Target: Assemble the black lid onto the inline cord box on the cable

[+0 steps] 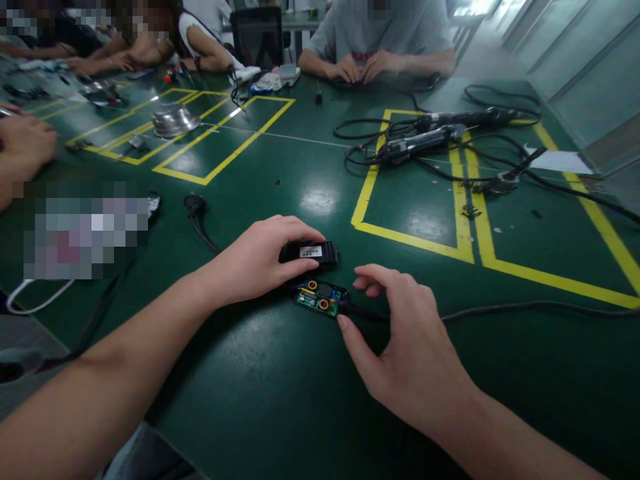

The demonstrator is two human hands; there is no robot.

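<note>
My left hand (273, 261) grips a black plastic housing cover (327, 253) with a small white label, thumb on the near side and fingers on the far side. Just below it on the table lies an opened black case holding a green circuit board (310, 298) with copper coils and coloured wires. My right hand (400, 320) is open beside the case's right end, its thumb tip close to the board's edge; whether it touches cannot be told. A black cable (367, 313) runs from that end, passing under my right hand.
A black power plug (195, 203) lies beyond my left forearm. Two electric screwdrivers (420, 143) with looped cords lie at the right, near loose screws (471, 212). A metal bowl (174, 121) stands inside yellow tape (205, 180). Across the table, a person's hands (363, 67) are at work.
</note>
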